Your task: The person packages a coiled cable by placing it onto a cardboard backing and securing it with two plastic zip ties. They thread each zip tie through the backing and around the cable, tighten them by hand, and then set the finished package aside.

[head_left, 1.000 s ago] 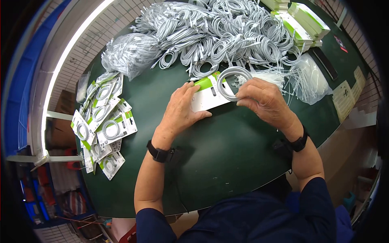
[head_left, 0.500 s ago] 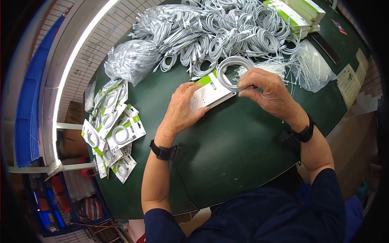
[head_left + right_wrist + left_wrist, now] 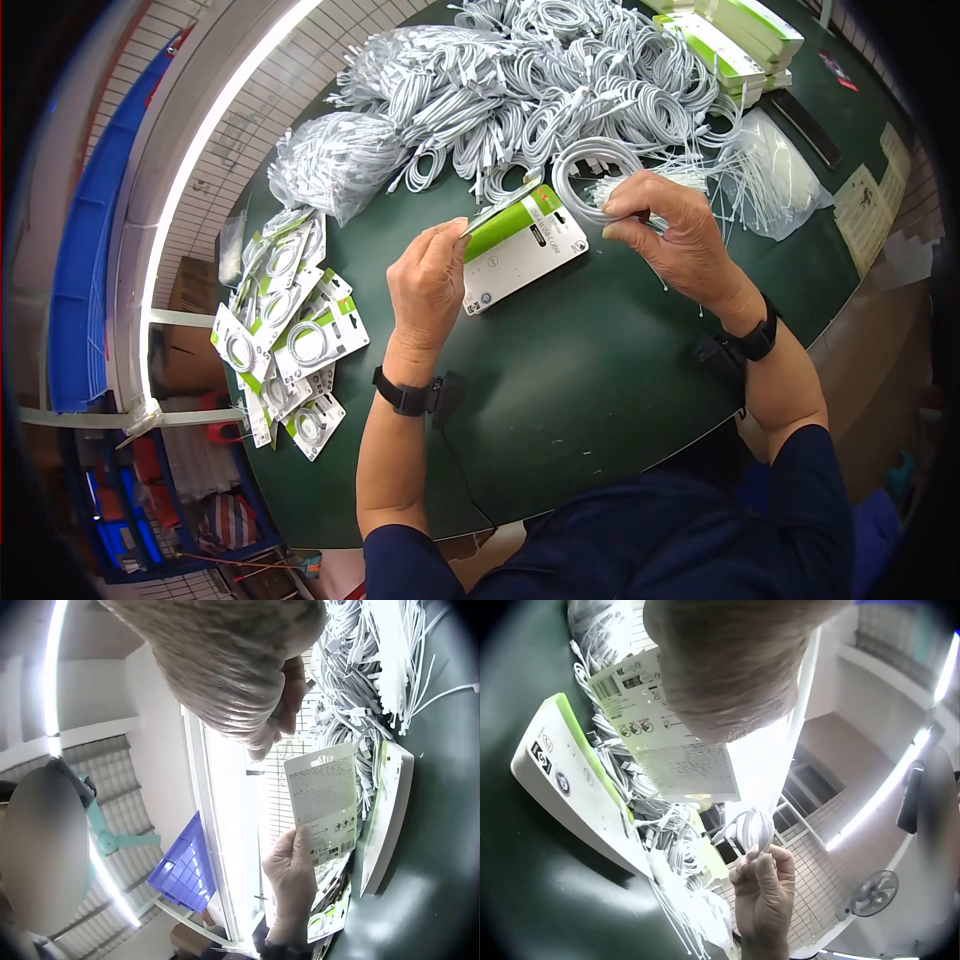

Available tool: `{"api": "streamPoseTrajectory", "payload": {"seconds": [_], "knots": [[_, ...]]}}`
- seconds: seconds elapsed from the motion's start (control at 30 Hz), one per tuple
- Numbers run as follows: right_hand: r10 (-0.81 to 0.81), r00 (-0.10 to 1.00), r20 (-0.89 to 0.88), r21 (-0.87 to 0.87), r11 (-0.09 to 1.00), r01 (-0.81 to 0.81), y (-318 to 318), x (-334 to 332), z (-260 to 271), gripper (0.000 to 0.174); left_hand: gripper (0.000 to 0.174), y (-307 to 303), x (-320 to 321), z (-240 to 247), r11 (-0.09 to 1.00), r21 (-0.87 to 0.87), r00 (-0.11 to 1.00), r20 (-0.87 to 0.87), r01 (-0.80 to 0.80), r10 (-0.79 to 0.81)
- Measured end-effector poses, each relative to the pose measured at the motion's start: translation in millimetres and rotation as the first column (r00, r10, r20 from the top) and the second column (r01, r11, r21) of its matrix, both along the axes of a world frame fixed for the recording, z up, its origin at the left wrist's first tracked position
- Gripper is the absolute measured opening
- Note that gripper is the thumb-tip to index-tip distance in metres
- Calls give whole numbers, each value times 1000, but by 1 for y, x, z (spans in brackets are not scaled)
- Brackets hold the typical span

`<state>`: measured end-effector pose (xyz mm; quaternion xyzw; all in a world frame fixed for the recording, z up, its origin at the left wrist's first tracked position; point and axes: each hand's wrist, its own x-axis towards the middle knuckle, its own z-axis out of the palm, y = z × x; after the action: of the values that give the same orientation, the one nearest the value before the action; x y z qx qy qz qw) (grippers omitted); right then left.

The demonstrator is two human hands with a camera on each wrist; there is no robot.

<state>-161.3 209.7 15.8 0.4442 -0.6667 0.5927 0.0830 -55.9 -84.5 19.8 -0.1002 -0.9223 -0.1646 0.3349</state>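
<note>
My left hand [image 3: 428, 285] pinches one white-and-green packaging card [image 3: 322, 795] by its edge. That card is tilted up edge-on to the head view, its printed back turned to the wrist views. Below it on the green table lies a stack of matching cards [image 3: 528, 258], printed with the word cable, right beside the left hand. To the right of the stack, my right hand [image 3: 670, 235] pinches a coiled grey-white cable [image 3: 757, 829] between thumb and fingers. The coil stands up as a ring over the far side of the table.
A big heap of coiled cables [image 3: 540, 85] fills the far side, with a plastic bag of cables [image 3: 338, 165] at its left. Carded cables [image 3: 305, 345] are piled at left. White cable ties [image 3: 735, 170], green-white boxes [image 3: 740, 45] and a dark phone [image 3: 806, 130] lie at right.
The left hand has drawn back left and lifted the top card off the stack, tilting it up. The right hand still holds the cable coil, now slightly farther right.
</note>
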Motion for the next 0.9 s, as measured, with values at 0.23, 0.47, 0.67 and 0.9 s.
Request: {"api": "streamPoseTrajectory", "payload": {"seconds": [0.23, 0.47, 0.67, 0.9], "knots": [[-26, 996, 80, -111, 993, 35, 3, 3, 5, 19, 11, 31, 34, 27, 998, 50, 999, 24, 29, -31], [111, 994, 1, -3, 994, -111, -7, 31, 11, 21, 19, 84, 76, 7, 981, 146, 981, 128, 126, -145], [145, 976, -164, 158, 980, -119, -24, 52, -4, 22, 21, 83, 77, -7, 967, 244, 983, 145, 73, -111], [64, 972, -225, 95, 995, -44, -29, 45, -11, 27, 26, 77, 73, -8, 986, 166, 998, -69, 17, -5]]}}
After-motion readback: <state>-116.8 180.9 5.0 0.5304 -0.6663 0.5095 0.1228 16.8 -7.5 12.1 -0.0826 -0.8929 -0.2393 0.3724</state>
